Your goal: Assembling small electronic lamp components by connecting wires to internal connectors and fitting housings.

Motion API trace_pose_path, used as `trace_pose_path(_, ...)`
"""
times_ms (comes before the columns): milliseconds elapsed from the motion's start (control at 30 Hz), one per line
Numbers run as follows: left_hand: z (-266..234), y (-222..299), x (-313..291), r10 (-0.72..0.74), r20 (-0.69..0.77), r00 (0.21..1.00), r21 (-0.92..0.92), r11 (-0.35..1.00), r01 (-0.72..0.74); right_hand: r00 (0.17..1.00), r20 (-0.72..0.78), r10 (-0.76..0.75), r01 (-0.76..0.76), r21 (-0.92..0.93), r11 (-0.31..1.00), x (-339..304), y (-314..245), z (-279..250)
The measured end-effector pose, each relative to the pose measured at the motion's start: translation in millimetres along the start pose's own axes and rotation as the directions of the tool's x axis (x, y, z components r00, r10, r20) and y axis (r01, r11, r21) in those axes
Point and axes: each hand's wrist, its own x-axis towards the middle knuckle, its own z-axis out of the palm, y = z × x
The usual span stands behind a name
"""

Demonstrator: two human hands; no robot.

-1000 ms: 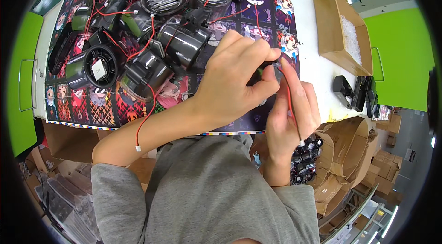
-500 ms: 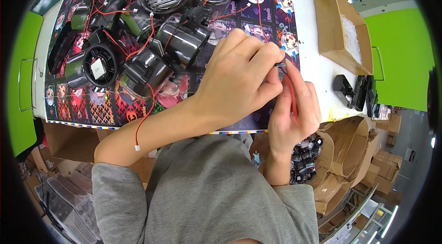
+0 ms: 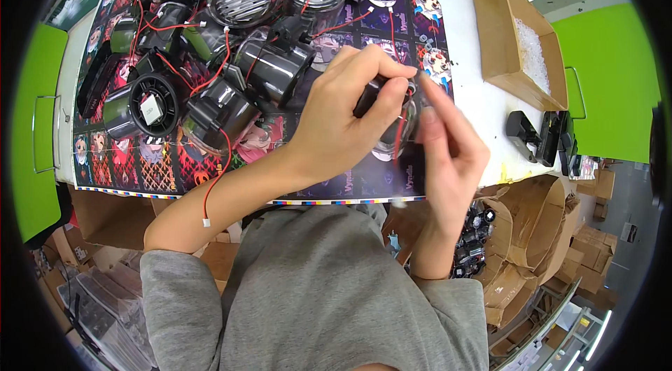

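Observation:
My left hand (image 3: 346,108) is closed around a black and clear cylindrical unit (image 3: 387,147), mostly hidden behind the fingers. A red wire (image 3: 400,136) hangs from this unit, its lower end smeared by motion. Close by on the right is my right hand (image 3: 451,150), with index finger and thumb apart and the index tip near the left thumb. Nothing shows in its grasp, and the fingertips are slightly blurred. Several similar black units (image 3: 275,66) with clear parts and red wires lie left of and beyond my hands.
A printed sheet (image 3: 329,185) of cartoon pictures covers much of the white table (image 3: 483,101). At the right stand an open cardboard box (image 3: 500,42) with small clear pieces (image 3: 533,56) and some black plastic parts (image 3: 539,138). Larger cartons (image 3: 525,231) sit below the table edge.
My right hand's fingers have come apart and moved off the wire, which hangs down lower. My left hand has shifted slightly left and turned, exposing more of the unit.

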Motion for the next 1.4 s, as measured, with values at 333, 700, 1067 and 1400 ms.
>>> trace_pose_path(333, -13, 23, 6, -0.458, 0.349, 0.817, -0.317, 0.763, 0.563, 0.986, 0.14, -0.087, 0.104, -0.116, 0.988, 54, 22, -50)
trace_pose_path(700, -58, 54, -8, -0.564, 0.207, 0.799, -0.387, 0.703, 0.597, 0.827, 0.548, -0.127, 0.369, -0.358, 0.858, 84, 13, -11)
trace_pose_path(1067, -48, 54, -18, -0.343, -0.123, 0.931, -0.442, 0.859, 0.258, 0.771, 0.577, -0.27, 0.464, -0.219, 0.858, 88, 11, 19)
trace_pose_path(1400, -24, 51, 15, -0.425, 0.106, 0.899, -0.442, 0.79, 0.425, 0.902, 0.427, -0.067, 0.289, -0.48, 0.828, 105, 14, -29)
